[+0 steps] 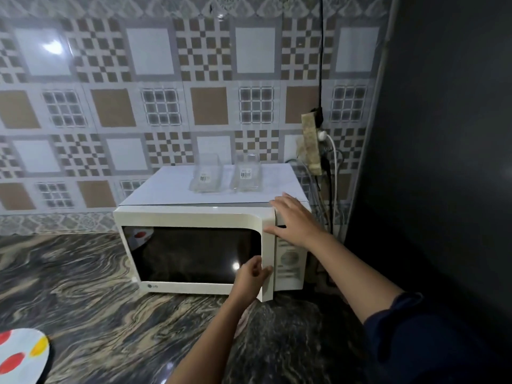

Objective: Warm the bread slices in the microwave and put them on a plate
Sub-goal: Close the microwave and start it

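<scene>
White microwave on a dark marbled counter, against a patterned tile wall. Door slightly ajar, its free right edge standing just proud of the control panel. Left hand at that edge low down, fingers curled around it in a narrow grip, holding the door. Right hand flat and spread wide on the microwave's upper right front corner, gripping nothing, seemingly bracing. Door edge running upright, hinge apparently at the microwave's left; left hand nearer for the swing. Dark window hiding the inside; bread slices not visible, possibly within. On top of the microwave, two clear containers, apparently empty. Far left of the microwave, at the counter's near edge, a white spotted plate, bare.
</scene>
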